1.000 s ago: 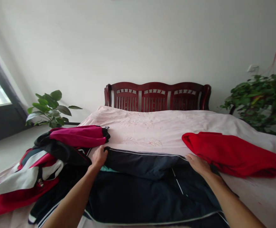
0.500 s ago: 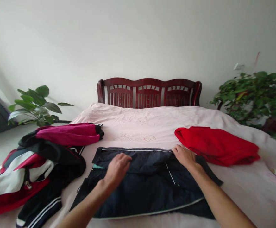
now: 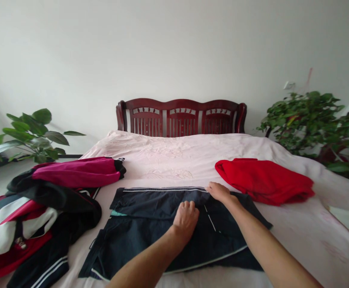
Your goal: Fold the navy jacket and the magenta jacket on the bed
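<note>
A pair of navy track pants (image 3: 150, 236) with white piping lies folded flat on the bed in front of me, its drawstring end to the left and a bit of teal lining showing. My right hand (image 3: 219, 192) pinches the far edge, by the white-striped seam. Closer to me, my left hand (image 3: 187, 219) rests on the middle of the pants, fingers curled into the fabric with the tips hidden. Just beyond my right hand lies a folded red garment (image 3: 264, 180), apart from it.
The bed has a pale pink sheet (image 3: 168, 160). At left sit a magenta garment (image 3: 75, 171) and a heaped red, white and black jacket (image 3: 9, 228). A dark red wooden headboard (image 3: 182, 118) stands behind, with leafy plants (image 3: 306, 120) at right and another plant (image 3: 36, 134) at left.
My left hand has moved right across the pants and its fingers have curled in. My right hand stays at the far edge. The view has turned slightly right.
</note>
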{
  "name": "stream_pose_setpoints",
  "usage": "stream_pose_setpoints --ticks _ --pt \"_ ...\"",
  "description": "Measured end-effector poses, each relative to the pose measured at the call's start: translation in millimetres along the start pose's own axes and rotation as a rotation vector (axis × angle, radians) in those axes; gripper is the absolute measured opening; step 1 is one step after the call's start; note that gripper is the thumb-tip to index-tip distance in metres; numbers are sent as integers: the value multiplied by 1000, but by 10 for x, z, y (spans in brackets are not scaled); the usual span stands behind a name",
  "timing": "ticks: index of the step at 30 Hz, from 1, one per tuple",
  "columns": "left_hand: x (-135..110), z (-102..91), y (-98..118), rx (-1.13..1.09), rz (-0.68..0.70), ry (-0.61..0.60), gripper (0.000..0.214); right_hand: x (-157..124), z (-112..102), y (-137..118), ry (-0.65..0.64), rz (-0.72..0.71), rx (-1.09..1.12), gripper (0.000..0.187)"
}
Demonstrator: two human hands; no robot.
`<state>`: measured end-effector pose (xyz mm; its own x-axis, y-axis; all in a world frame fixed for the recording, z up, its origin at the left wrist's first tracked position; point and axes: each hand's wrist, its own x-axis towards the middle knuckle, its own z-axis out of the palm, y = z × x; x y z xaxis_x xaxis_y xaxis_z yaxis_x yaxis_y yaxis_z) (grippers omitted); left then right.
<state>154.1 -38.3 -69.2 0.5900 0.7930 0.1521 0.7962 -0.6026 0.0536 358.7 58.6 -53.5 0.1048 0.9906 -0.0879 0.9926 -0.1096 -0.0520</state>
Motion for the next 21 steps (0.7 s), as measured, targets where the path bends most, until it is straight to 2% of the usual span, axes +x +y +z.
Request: stream_pose_setpoints --ticks 5,10,13,15,17,19,21 --pt "-3 -106 -64 -60 -1 6 30 27 32 60 40 -34 0 38" --pt "-180 -35 -123 -184 19 -28 32 -18 127 57 68 -22 -30 38" --pt "-338 11 -192 -422 52 -9 42 -61 98 -2 134 -31 -49 36" --pt "-408 -6 -255 -671 89 43 48 -118 47 -119 207 -41 -58 37" --pt "-419 -51 -339 -813 77 126 49 -210 16 -320 282 -86 -50 38" --pt "-379 -98 -471 -759 -27 217 48 -334 45 -573 329 -190 -15 41" --pt "-333 -119 -672 -569 -174 265 45 -462 151 -806 314 -310 26 49"
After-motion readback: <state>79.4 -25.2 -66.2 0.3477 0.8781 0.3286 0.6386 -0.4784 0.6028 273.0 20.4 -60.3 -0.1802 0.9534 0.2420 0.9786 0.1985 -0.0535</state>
